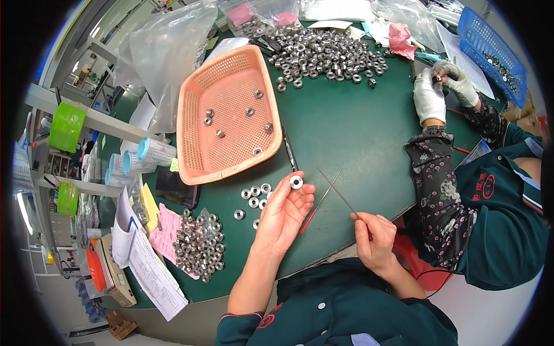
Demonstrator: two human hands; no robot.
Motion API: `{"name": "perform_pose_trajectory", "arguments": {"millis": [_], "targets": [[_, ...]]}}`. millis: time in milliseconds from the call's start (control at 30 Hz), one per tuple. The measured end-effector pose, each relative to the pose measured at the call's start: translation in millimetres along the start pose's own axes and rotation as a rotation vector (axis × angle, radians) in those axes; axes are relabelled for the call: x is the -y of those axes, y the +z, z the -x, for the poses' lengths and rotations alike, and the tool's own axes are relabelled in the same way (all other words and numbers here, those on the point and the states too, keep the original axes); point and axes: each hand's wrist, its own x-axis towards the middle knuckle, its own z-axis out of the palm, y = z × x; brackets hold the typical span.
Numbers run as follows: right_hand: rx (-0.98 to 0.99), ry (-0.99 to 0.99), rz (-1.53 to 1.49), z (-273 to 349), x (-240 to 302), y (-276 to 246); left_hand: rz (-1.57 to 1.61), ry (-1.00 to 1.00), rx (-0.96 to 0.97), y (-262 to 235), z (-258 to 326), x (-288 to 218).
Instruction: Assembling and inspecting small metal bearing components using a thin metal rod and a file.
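Observation:
My left hand (284, 216) is turned palm up, with a small metal ring (296, 182) gripped between thumb and fingertips; its round hole faces up. In my right hand (376, 237) a thin metal rod (337, 192) is pinched, slanting up and left over the table toward the ring but apart from it. Beneath it lies a thin tool with a red handle (309, 221), its shaft crossing the rod in view. Several loose metal rings (254, 202) are on the green table just left of my left hand.
A pink plastic basket (187, 124) holds a few rings. Large ring heaps lie at the back (329, 55) and front left (199, 245). A black marker (289, 150) rests beside the basket. At right, a co-worker's white-gloved hands (430, 101) handle a small part near a blue basket (490, 37).

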Motion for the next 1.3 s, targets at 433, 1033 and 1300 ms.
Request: {"name": "perform_pose_trajectory", "arguments": {"millis": [433, 1033, 1300], "targets": [[0.029, 0.006, 0.024, -2, 3, -2, -0.025, 0.008, -0.009, 0, 0, 0], [0.029, 0.045, 0.332, -24, 2, -11, -0.164, 0.097, 0.047, 7, 2, 0], [0.04, 0.088, 0.487, -30, -7, -12, -0.172, 0.078, 0.042, 9, 2, 0]]}}
